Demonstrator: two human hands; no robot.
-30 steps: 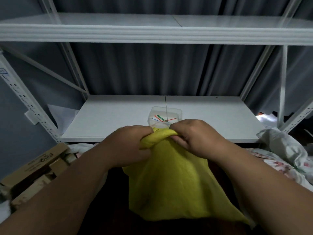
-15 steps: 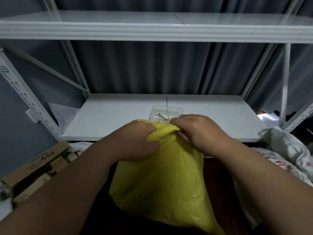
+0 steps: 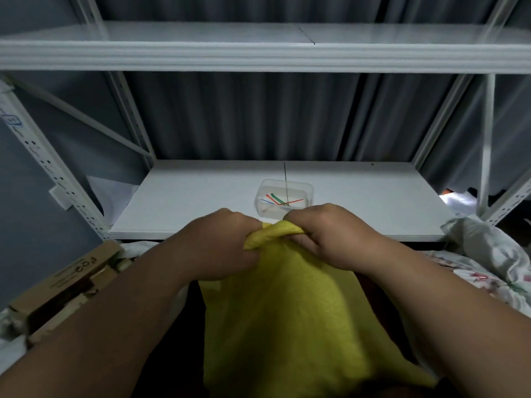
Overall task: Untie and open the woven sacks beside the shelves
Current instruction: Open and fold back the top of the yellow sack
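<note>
A yellow woven sack hangs in front of me, below the white shelf. Its top is bunched into a narrow neck between my two hands. My left hand grips the neck from the left, fingers curled round the fabric. My right hand grips it from the right, thumb and fingers pinching the gathered edge. No tie or string shows on the neck; my fingers hide part of it.
A clear plastic tub with several coloured ties sits on the shelf just behind my hands. Cardboard boxes lie at the lower left. White and flower-printed sacks lie at the right. A second shelf runs above.
The sack's top has been gathered tighter between my hands, and the body hangs flatter and wider than half a second ago. Both hands stay at the neck.
</note>
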